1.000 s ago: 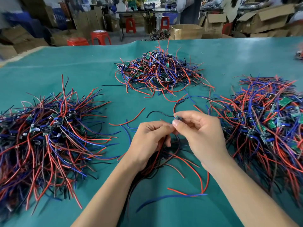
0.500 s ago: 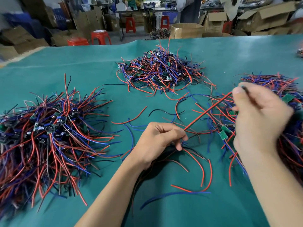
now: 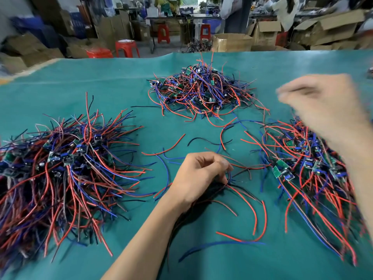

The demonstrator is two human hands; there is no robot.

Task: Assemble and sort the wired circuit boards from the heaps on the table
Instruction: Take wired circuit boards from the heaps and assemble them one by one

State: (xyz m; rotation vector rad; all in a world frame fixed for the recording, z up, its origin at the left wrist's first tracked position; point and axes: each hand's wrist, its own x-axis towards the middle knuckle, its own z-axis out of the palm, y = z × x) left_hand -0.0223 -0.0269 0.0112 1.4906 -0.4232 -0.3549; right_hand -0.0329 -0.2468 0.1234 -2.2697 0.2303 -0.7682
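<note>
Three heaps of small circuit boards with red, blue and black wires lie on the green table [image 3: 101,93]: a left heap [image 3: 60,168], a far heap [image 3: 201,91] and a right heap [image 3: 312,172]. My left hand [image 3: 199,176] rests at the middle of the table, its fingers curled round a bundle of loose wires [image 3: 238,190] that runs under the palm. Blurred by motion, my right hand [image 3: 327,110] hangs above the right heap. No board or wire shows in it. A green board [image 3: 281,170] lies at the right heap's near-left edge.
Single red, blue and black wires [image 3: 260,221] are scattered between the heaps and in front of my left hand. Beyond the far table edge stand red stools [image 3: 127,48] and cardboard boxes [image 3: 232,42]. Bare cloth lies between the left and far heaps.
My right hand drew a wired board away from my left hand, carried it right to the right heap and now hovers above it with nothing visible in it. The left hand stayed on the wires.
</note>
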